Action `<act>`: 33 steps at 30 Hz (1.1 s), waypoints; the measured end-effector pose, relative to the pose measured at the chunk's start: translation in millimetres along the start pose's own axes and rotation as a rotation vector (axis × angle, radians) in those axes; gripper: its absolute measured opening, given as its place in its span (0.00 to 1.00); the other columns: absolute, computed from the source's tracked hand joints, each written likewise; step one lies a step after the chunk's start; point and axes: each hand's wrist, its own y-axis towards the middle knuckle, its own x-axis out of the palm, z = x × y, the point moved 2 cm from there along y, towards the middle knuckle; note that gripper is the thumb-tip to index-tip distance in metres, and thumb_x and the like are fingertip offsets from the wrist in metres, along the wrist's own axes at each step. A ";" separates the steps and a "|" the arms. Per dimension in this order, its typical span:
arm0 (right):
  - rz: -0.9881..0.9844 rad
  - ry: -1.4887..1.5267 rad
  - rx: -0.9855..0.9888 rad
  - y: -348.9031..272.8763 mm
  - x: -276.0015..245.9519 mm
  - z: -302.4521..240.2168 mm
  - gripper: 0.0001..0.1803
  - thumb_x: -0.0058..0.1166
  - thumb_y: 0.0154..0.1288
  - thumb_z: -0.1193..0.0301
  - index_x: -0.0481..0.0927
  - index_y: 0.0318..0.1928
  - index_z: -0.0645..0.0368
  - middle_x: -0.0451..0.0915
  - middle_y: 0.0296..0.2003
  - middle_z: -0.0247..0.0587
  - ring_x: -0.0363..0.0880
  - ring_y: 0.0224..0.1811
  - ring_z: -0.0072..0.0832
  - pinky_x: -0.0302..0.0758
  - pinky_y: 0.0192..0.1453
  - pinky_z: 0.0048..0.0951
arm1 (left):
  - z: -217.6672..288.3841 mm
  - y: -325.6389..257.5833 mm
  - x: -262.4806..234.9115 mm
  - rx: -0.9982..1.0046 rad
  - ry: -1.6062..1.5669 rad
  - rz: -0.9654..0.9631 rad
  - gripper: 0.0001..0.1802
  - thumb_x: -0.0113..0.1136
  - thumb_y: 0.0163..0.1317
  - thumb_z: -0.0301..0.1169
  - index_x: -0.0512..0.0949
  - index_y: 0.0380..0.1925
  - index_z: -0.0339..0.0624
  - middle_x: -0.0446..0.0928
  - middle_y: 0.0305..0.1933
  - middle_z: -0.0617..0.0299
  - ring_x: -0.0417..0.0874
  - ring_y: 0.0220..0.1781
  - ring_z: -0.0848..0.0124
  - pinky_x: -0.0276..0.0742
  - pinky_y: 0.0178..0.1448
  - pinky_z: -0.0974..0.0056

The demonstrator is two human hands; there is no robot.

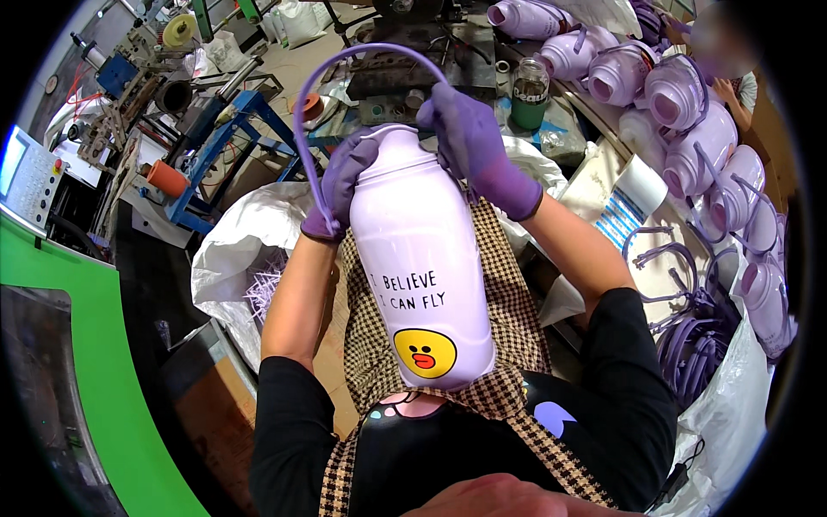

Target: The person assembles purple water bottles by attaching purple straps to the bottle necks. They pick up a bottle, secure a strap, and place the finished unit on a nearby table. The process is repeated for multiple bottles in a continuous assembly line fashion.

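Observation:
A glossy pale lilac plastic bottle (422, 237) leans with its base against my checked apron, its narrow neck pointing away from me. Black lettering and a round yellow duck face decorate its side. Purple work gloves cover both hands. My left hand (345, 177) is closed round the left side of the neck. A purple carrying strap (301, 129) rises beside that hand and arches over the neck to my right hand (474, 142). The fingers of my right hand are curled on the strap at the neck's right side; the strap's end there is hidden.
Several lilac bottles (620, 73) are piled on the right. Loose purple straps (689, 345) lie below them. White sacks (250, 224) stand around me, one holding plastic scraps. A green machine (77, 284) is at left, a metal workbench (405, 73) ahead. Another person's arm (732, 103) shows upper right.

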 end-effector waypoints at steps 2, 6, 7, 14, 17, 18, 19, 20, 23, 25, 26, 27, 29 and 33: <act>-0.060 0.048 -0.295 -18.0 -5.7 -7.2 0.09 0.56 0.64 0.63 0.77 0.32 0.54 0.72 0.20 0.35 0.80 0.28 0.35 0.81 0.47 0.40 | -1.5 1.7 2.4 -0.090 -0.182 0.024 0.22 0.50 0.75 0.39 0.77 0.60 0.35 0.79 0.57 0.56 0.81 0.56 0.66 0.77 0.61 0.61; -0.131 0.187 -0.530 -29.2 -25.9 -33.5 0.13 0.58 0.66 0.58 0.79 0.35 0.55 0.80 0.28 0.35 0.80 0.29 0.33 0.78 0.59 0.47 | 17.0 0.5 17.6 -0.124 -0.301 -0.047 0.24 0.54 0.73 0.42 0.76 0.60 0.36 0.81 0.55 0.56 0.82 0.55 0.68 0.78 0.62 0.62; -0.024 0.110 -0.469 -29.7 -21.8 -24.8 0.14 0.55 0.69 0.58 0.79 0.37 0.56 0.79 0.28 0.36 0.79 0.27 0.32 0.80 0.56 0.45 | 10.8 2.1 23.5 -0.282 -0.297 0.054 0.25 0.55 0.72 0.43 0.75 0.60 0.36 0.80 0.55 0.56 0.82 0.56 0.68 0.77 0.63 0.63; 0.110 0.430 0.508 -36.2 8.9 3.6 0.19 0.44 0.78 0.60 0.77 0.45 0.66 0.78 0.35 0.34 0.75 0.31 0.22 0.73 0.33 0.30 | 6.0 8.5 5.6 0.069 -0.129 0.020 0.28 0.52 0.74 0.39 0.68 0.69 0.34 0.73 0.67 0.51 0.73 0.69 0.63 0.69 0.72 0.61; 0.128 0.728 0.297 -42.7 26.9 38.1 0.20 0.46 0.77 0.60 0.78 0.50 0.66 0.79 0.38 0.34 0.77 0.34 0.23 0.76 0.39 0.29 | 1.8 4.7 2.9 0.131 0.044 0.158 0.29 0.56 0.71 0.31 0.66 0.70 0.35 0.69 0.69 0.50 0.72 0.70 0.60 0.67 0.74 0.59; -0.020 0.642 0.416 -43.3 28.2 52.0 0.21 0.48 0.75 0.60 0.78 0.57 0.64 0.81 0.46 0.37 0.81 0.43 0.24 0.78 0.50 0.27 | -2.3 4.5 5.3 0.121 -0.092 0.231 0.30 0.58 0.69 0.27 0.65 0.70 0.35 0.68 0.70 0.50 0.72 0.70 0.59 0.66 0.75 0.58; -0.100 0.941 0.586 -51.1 33.9 56.8 0.22 0.48 0.76 0.59 0.78 0.58 0.65 0.82 0.49 0.40 0.81 0.48 0.26 0.76 0.57 0.28 | 0.5 3.8 15.3 0.349 0.105 0.256 0.31 0.63 0.65 0.28 0.68 0.68 0.34 0.68 0.70 0.48 0.72 0.70 0.61 0.66 0.75 0.58; -0.145 1.223 0.794 -58.5 39.7 58.7 0.23 0.48 0.76 0.59 0.78 0.58 0.66 0.82 0.52 0.43 0.81 0.53 0.28 0.75 0.63 0.30 | 9.9 -2.5 24.7 0.463 0.216 0.218 0.32 0.65 0.63 0.30 0.69 0.66 0.34 0.69 0.69 0.48 0.73 0.70 0.61 0.66 0.74 0.59; -0.194 1.562 0.776 -72.0 37.0 74.2 0.36 0.40 0.77 0.45 0.74 0.65 0.66 0.79 0.61 0.49 0.78 0.63 0.39 0.71 0.72 0.43 | 41.0 -15.3 22.2 0.837 0.224 0.221 0.30 0.63 0.66 0.38 0.72 0.63 0.31 0.77 0.63 0.47 0.77 0.66 0.63 0.67 0.72 0.61; -0.203 1.801 0.854 -76.8 29.6 79.4 0.41 0.42 0.73 0.40 0.73 0.67 0.65 0.77 0.63 0.52 0.77 0.64 0.43 0.70 0.73 0.44 | 32.8 -17.8 -4.3 0.834 0.020 0.511 0.25 0.53 0.73 0.36 0.70 0.64 0.29 0.76 0.64 0.47 0.78 0.64 0.64 0.69 0.70 0.63; -0.232 1.875 0.835 -76.4 28.3 76.8 0.42 0.41 0.72 0.39 0.72 0.67 0.65 0.76 0.64 0.53 0.75 0.66 0.44 0.68 0.74 0.44 | 20.3 -10.7 -24.6 0.765 -0.071 0.508 0.23 0.39 0.81 0.35 0.69 0.67 0.33 0.74 0.66 0.48 0.75 0.69 0.58 0.63 0.79 0.55; -0.261 1.954 0.816 -76.8 29.1 73.5 0.43 0.39 0.72 0.38 0.71 0.67 0.66 0.75 0.64 0.54 0.74 0.67 0.44 0.66 0.75 0.45 | -10.2 -10.6 -38.2 0.608 -0.112 0.434 0.25 0.40 0.80 0.37 0.67 0.68 0.32 0.75 0.66 0.49 0.75 0.69 0.60 0.64 0.78 0.57; -0.275 1.911 0.826 -76.4 34.2 70.7 0.46 0.41 0.69 0.35 0.69 0.69 0.65 0.75 0.64 0.56 0.74 0.67 0.45 0.67 0.75 0.46 | -47.4 -2.8 -38.6 0.227 -0.700 0.164 0.31 0.39 0.81 0.46 0.64 0.71 0.34 0.75 0.67 0.51 0.72 0.71 0.59 0.62 0.79 0.55; -0.280 1.904 0.888 -76.7 42.1 73.2 0.49 0.44 0.67 0.33 0.67 0.70 0.66 0.73 0.65 0.56 0.73 0.67 0.47 0.68 0.74 0.47 | -19.4 -9.2 -17.8 0.288 -0.387 0.109 0.24 0.42 0.79 0.44 0.75 0.56 0.34 0.75 0.66 0.47 0.72 0.72 0.58 0.61 0.80 0.52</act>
